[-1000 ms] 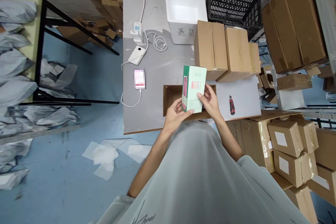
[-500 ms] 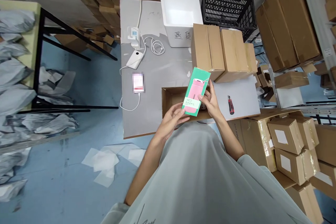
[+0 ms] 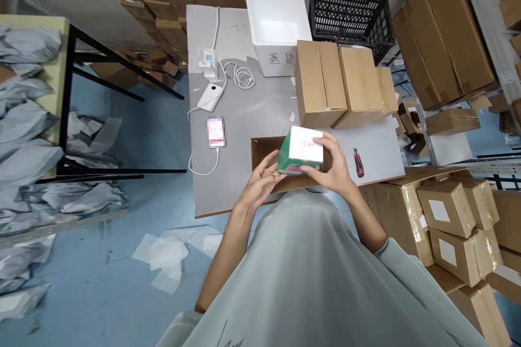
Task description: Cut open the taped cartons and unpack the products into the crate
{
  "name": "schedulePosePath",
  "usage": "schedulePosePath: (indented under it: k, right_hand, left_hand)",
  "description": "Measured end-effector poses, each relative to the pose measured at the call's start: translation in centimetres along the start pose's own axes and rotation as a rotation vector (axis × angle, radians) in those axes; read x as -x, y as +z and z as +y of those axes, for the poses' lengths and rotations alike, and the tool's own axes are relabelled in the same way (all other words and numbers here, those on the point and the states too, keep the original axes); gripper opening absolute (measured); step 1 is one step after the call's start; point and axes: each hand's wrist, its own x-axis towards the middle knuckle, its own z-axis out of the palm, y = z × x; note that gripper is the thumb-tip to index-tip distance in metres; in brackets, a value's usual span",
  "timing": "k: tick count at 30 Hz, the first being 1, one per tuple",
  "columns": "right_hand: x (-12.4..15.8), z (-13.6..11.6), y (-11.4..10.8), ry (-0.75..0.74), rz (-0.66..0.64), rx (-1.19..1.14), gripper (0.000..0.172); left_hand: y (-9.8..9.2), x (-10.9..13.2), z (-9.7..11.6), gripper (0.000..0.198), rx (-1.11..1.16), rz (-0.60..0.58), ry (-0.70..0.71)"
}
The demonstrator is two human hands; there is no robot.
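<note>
Between my two hands is a small green and white product box (image 3: 306,145), its white end with the word NICE turned up. My right hand (image 3: 336,165) grips its right side, thumb below and fingers over the top edge. At the lower left corner, the fingers of my left hand (image 3: 260,180) are closed against the green side. Under the box an open cardboard carton (image 3: 264,147) stands at the table's front edge, partly hidden by my hands. A red and black box cutter (image 3: 358,162) lies to the right of my right hand.
On the grey table (image 3: 240,114) stand a white bin (image 3: 280,59) and closed cardboard boxes (image 3: 321,84). A phone (image 3: 215,132), power bank (image 3: 210,97) and cables lie left. A black crate (image 3: 350,16) sits behind; stacked cartons (image 3: 448,211) are at right.
The product box has been tipped, so its white end now faces up instead of its printed pink and green front. My right hand has shifted its grip to the right side.
</note>
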Motion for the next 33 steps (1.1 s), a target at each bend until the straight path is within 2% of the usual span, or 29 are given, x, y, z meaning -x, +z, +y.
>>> schedulePosePath:
  k: [3,6,9,12,16,19,21,24,28,30,33]
  right_hand:
    - [1.5,0.2,0.6,-0.173,-0.070,0.131,0.065]
    - [2.5,0.8,1.0,-0.336,-0.076,0.204,0.071]
    - [2.5,1.4,0.8,-0.325,-0.016,0.170,0.073]
    - [2.0,1.9,0.3,-0.165,0.106,0.067,0.068]
    - [0.9,2.6,-0.5,0.060,0.256,-0.160,0.074]
    - [-0.1,3.4,-0.3,0.248,0.310,-0.381,0.075]
    - [-0.9,4.0,0.5,0.399,0.323,-0.524,0.067]
    - [-2.1,4.7,2.5,0.625,0.284,-0.697,0.052]
    - [-2.5,5.1,5.8,0.888,0.069,-0.861,0.045]
    - [-2.2,5.3,7.2,0.946,0.007,-0.912,0.040]
    - [-1.9,5.4,8.5,0.909,0.032,-0.949,0.033]
  left_hand:
    - [0.1,-0.8,-0.8,0.082,0.011,0.071,0.058]
    - [-0.1,-1.4,-1.2,0.073,0.031,0.111,0.092]
    - [-0.3,-1.3,-0.8,0.076,0.049,0.115,0.140]
    - [-0.3,-0.3,0.3,0.072,0.006,0.102,0.201]
    - [0.0,1.8,1.9,0.065,-0.088,0.034,0.320]
    - [0.6,3.5,2.5,0.065,-0.185,0.026,0.445]
    - [1.4,4.3,2.6,0.062,-0.266,0.042,0.501]
    - [3.2,4.9,2.6,0.064,-0.337,0.068,0.504]
    - [5.3,4.3,2.9,0.076,-0.302,0.086,0.516]
    - [5.7,3.9,3.2,0.078,-0.282,0.091,0.540]
    - [5.6,3.8,3.8,0.075,-0.256,0.077,0.534]
